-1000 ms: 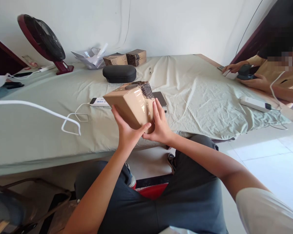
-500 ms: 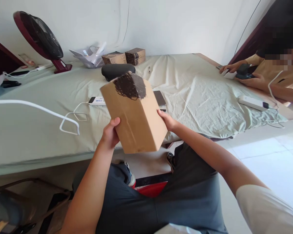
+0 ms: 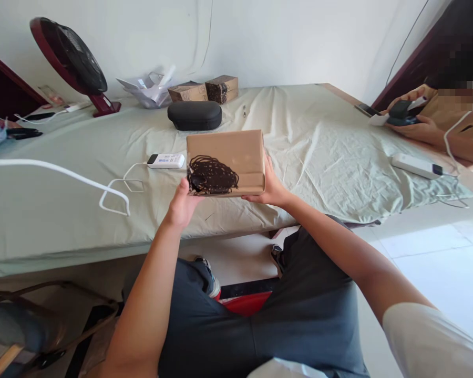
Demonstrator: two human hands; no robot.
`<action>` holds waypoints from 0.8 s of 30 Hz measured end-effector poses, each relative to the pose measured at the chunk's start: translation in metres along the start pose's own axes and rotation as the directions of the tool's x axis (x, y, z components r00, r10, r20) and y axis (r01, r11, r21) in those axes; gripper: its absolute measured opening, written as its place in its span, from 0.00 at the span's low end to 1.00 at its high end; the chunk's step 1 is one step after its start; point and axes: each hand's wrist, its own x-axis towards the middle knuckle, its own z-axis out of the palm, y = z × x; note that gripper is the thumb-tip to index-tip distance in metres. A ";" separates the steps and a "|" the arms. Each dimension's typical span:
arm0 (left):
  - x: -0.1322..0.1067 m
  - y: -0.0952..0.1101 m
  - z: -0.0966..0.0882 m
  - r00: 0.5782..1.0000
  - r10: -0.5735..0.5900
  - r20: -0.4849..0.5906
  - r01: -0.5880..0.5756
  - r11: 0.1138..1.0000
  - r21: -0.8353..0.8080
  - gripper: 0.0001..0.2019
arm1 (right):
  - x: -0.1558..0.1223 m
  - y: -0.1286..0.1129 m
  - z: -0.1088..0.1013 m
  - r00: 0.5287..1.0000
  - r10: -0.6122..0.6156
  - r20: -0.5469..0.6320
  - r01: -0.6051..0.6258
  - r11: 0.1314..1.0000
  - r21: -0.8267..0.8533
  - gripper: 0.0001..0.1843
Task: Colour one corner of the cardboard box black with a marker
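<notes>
Between my two hands is a brown cardboard box [image 3: 242, 152], a dark scribbled patch on the lower left of the side facing me. My left hand [image 3: 181, 203] grips its lower left corner, thumb up along the edge and fingers underneath. On the other end my right hand [image 3: 271, 184] holds the lower right corner, some fingers under the bottom edge. The box is held above the front part of the cloth-covered table [image 3: 74, 215]. Just to its left lies a white power bank-like device [image 3: 166, 160] with a cable. Behind it sits a black zip case [image 3: 194, 115].
Two cardboard boxes [image 3: 222, 89], a plastic bag [image 3: 147, 92] and a dark red fan [image 3: 73, 58] stand along the wall. A white cable [image 3: 55, 167] arches over the table's left. At right, another person's hands [image 3: 415, 128] hold a dark device near a second white device [image 3: 417, 166].
The box has been turned from a tilted, upright pose to lying lengthwise across, its scribbled patch now at lower left. Both hands have shifted their hold toward its lower corners.
</notes>
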 end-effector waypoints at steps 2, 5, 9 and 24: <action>-0.002 0.003 0.000 1.000 -0.015 -0.023 0.015 1.000 0.018 0.36 | 0.000 0.003 -0.001 0.999 -0.033 -0.040 0.030 0.997 -0.071 0.83; -0.001 0.001 0.000 0.997 -0.041 -0.063 0.044 0.998 0.054 0.30 | 0.000 0.005 -0.002 0.999 -0.024 -0.031 0.020 0.993 -0.114 0.86; 0.000 -0.008 -0.002 0.991 -0.072 -0.114 0.087 0.987 0.135 0.26 | 0.000 0.006 -0.003 1.000 -0.004 -0.030 0.001 0.993 -0.114 0.88; -0.003 -0.008 -0.006 0.995 0.034 -0.093 -0.012 0.974 0.226 0.33 | 0.001 0.012 0.001 0.998 -0.049 -0.044 0.045 0.995 -0.087 0.85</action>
